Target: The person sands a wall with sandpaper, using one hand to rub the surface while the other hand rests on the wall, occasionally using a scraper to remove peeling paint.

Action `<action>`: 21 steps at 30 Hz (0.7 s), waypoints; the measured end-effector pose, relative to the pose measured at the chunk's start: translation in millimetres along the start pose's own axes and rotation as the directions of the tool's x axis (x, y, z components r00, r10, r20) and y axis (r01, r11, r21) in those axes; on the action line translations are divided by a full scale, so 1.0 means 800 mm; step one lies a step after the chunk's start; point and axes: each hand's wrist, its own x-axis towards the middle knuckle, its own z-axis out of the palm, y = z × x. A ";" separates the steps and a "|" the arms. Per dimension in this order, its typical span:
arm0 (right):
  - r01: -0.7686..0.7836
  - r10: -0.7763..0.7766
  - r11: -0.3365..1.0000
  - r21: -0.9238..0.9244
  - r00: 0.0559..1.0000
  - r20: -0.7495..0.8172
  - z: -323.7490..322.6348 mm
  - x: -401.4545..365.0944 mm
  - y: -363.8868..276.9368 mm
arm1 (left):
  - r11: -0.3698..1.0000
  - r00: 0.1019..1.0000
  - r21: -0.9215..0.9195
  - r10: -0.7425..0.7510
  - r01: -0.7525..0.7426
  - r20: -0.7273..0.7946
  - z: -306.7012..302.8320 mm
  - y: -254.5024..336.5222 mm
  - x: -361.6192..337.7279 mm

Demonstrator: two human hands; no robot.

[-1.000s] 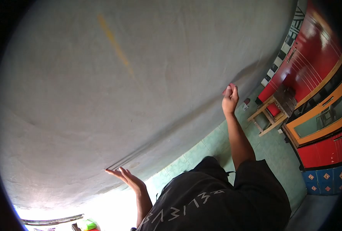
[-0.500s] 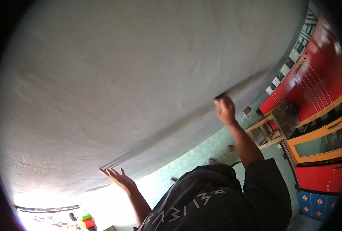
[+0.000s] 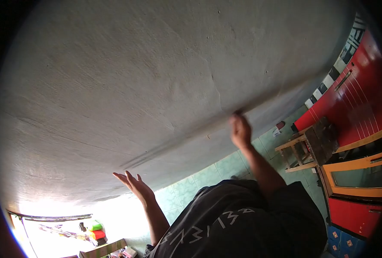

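One spread left hand (image 3: 136, 185) is near the grey wall (image 3: 165, 86), while the right hand (image 3: 241, 132), with its grip curled and blurred, seems to pinch a small dark piece (image 3: 237, 112), which lies on its wall side.

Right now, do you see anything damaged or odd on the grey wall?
Yes. In the picture, the grey wall has a thin crack-like line above the right hand and a brownish mark left of that hand; both interrupt the mostly plain surface.
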 end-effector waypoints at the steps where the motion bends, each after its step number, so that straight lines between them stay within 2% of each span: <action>1: -0.163 0.171 0.984 0.075 0.978 -0.120 -0.013 0.014 0.029 | 1.000 1.000 0.004 -0.005 0.005 -0.008 -0.003 0.001 -0.001; 2: -0.293 0.320 0.944 0.150 0.922 -0.218 -0.025 0.031 0.056 | 1.000 1.000 0.006 -0.011 0.011 -0.018 -0.005 0.001 -0.004; 3: -0.327 0.353 0.935 0.135 0.895 -0.271 -0.054 0.055 0.045 | 1.000 1.000 0.008 -0.024 0.024 -0.020 -0.005 0.000 -0.006; 5: -0.280 0.369 0.920 0.273 0.856 -0.363 -0.054 0.073 0.034 | 0.999 0.999 0.012 -0.044 0.044 -0.025 -0.006 0.000 -0.006; 8: -0.163 0.187 0.980 0.111 0.944 -0.272 -0.008 0.050 -0.015 | 0.998 0.999 0.021 -0.051 0.051 -0.013 -0.010 -0.005 -0.001; 9: -0.123 0.173 0.975 0.187 0.946 -0.276 0.019 0.032 -0.036 | 0.999 0.999 0.014 -0.050 0.050 -0.016 -0.011 -0.004 0.001; 11: -0.130 0.155 0.965 0.226 0.983 -0.098 0.046 -0.006 -0.092 | 0.999 0.998 -0.001 -0.052 0.052 -0.026 -0.015 -0.001 0.007; 12: -0.011 0.026 0.970 0.243 0.998 -0.058 0.066 -0.028 -0.106 | 0.999 0.998 -0.007 -0.054 0.053 -0.036 -0.020 -0.002 0.011; 13: 0.053 -0.074 0.966 0.252 0.995 0.074 0.069 -0.040 -0.127 | 0.998 0.997 -0.013 -0.055 0.055 -0.046 -0.027 -0.004 0.017; 15: 0.026 -0.081 0.959 0.281 0.979 0.189 0.084 -0.062 -0.145 | 0.998 0.996 -0.031 -0.065 0.063 -0.056 -0.047 -0.012 0.028; 17: 0.011 -0.034 0.981 0.196 0.993 0.113 0.093 -0.068 -0.141 | 0.996 0.996 -0.046 -0.075 0.073 -0.049 -0.076 -0.021 0.043; 18: -0.030 0.019 0.976 0.218 0.998 0.054 0.098 -0.072 -0.131 | 0.996 0.996 -0.056 -0.076 0.073 -0.050 -0.092 -0.022 0.050; 19: -0.182 0.184 0.942 0.281 0.983 0.022 0.090 -0.065 -0.136 | 0.996 0.995 -0.052 -0.071 0.067 -0.065 -0.110 -0.023 0.059; 21: -0.346 0.429 0.826 0.445 0.898 -0.097 0.084 -0.046 -0.146 | 0.996 0.993 -0.051 -0.083 0.079 -0.085 -0.149 -0.032 0.075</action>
